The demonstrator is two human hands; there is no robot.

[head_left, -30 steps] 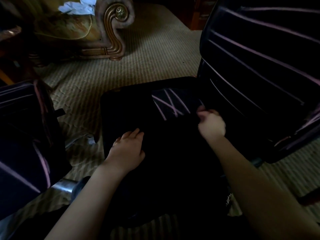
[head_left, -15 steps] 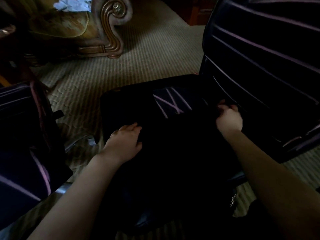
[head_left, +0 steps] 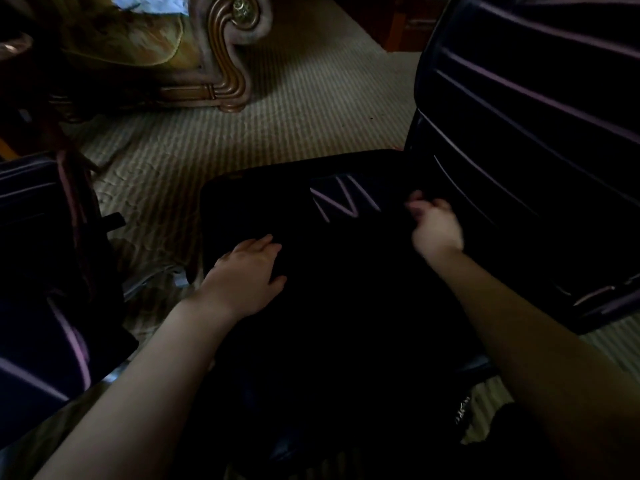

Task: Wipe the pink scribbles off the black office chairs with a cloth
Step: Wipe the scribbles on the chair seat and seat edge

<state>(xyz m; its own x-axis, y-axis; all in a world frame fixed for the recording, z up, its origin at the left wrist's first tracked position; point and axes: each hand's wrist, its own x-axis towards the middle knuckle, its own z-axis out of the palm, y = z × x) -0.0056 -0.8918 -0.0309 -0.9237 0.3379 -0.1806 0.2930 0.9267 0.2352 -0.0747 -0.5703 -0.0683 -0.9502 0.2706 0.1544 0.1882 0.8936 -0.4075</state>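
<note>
Ribbed beige carpet (head_left: 311, 109) covers the floor of a dim room, with a carved wooden sofa arm (head_left: 225, 46) at the far left and pale crumpled paper (head_left: 145, 1) lying on the sofa cushion behind it. Centre position: the seat of a black office chair (head_left: 346, 306), lying low over the carpet. Its backrest (head_left: 519, 133) rises at the right, touching the seat's far right corner, and is crossed by long pink lines (head_left: 536, 95). Pink scribbles (head_left: 341, 202), shaped roughly like an N, sit on the far part of the seat. A second black chair (head_left: 41, 271) stands at the left, apart from the first, and also carries pink strokes (head_left: 72, 337). The person's left hand (head_left: 246, 275) rests palm down on the near left area of the seat, its fingers (head_left: 266, 242) straight, close together and pointing toward the scribbles. The right hand (head_left: 436, 226) is over the seat just to the right of the scribbles, near the base of the backrest, and is motion-blurred. Its fingers (head_left: 420, 202) are curled inward. Whether they are clamped on a cloth cannot be told: the area under the hand is too dark to separate any fabric from the seat.
</note>
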